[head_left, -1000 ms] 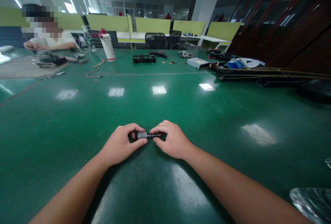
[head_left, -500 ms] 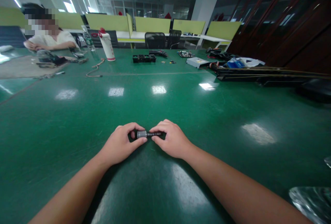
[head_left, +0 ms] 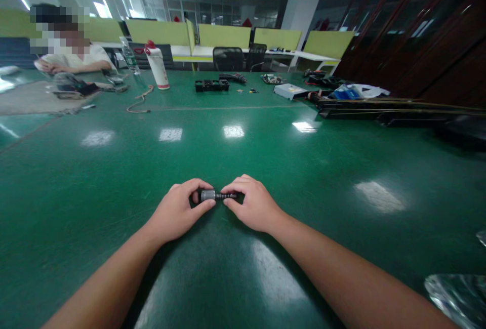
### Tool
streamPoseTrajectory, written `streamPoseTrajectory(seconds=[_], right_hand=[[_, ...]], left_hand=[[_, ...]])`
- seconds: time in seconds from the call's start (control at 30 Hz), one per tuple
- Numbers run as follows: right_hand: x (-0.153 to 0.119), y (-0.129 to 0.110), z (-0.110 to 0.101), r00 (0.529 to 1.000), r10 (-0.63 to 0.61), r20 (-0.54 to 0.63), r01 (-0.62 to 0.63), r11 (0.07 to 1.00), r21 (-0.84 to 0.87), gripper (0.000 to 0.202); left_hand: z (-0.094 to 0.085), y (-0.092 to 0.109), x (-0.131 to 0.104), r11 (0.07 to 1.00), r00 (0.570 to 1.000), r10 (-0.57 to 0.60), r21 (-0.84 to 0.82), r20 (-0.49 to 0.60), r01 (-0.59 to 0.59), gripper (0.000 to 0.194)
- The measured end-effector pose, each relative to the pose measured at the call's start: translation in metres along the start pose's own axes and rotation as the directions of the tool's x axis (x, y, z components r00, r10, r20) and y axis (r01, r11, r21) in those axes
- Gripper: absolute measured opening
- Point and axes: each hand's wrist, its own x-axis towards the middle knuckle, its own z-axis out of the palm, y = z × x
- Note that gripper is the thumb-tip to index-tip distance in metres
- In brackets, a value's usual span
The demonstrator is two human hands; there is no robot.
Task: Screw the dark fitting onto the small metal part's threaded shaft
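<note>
Pinching a smooth grey metallic cylinder [head_left: 208, 195] with a thin dark ridged shaft [head_left: 219, 197], the left hand [head_left: 176, 212] wraps thumb and forefinger around its body, while the right hand [head_left: 257, 205] has a narrow hold on the shaft, partly hiding it; the piece lies sideways between both hands, over the glossy green table [head_left: 212, 157]; well beyond are a tall white bottle [head_left: 157, 70] with a red cap [head_left: 150, 44], a black rectangular slotted frame [head_left: 211, 86] and a flat light-grey box [head_left: 289, 91], with long black rails [head_left: 353, 111] further right
</note>
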Motion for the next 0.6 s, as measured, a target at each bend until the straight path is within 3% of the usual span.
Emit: streamPoseTrajectory(seconds=[0.6], right_hand=[[0.0002, -0.0022, -0.0022, 0.999, 0.032, 0.023, -0.032, 0.999, -0.003, 0.014]], left_hand=[[0.0012, -0.0018, -0.0010, 1.000, 1.000, 0.000, 0.030, 0.000, 0.000, 0.024]])
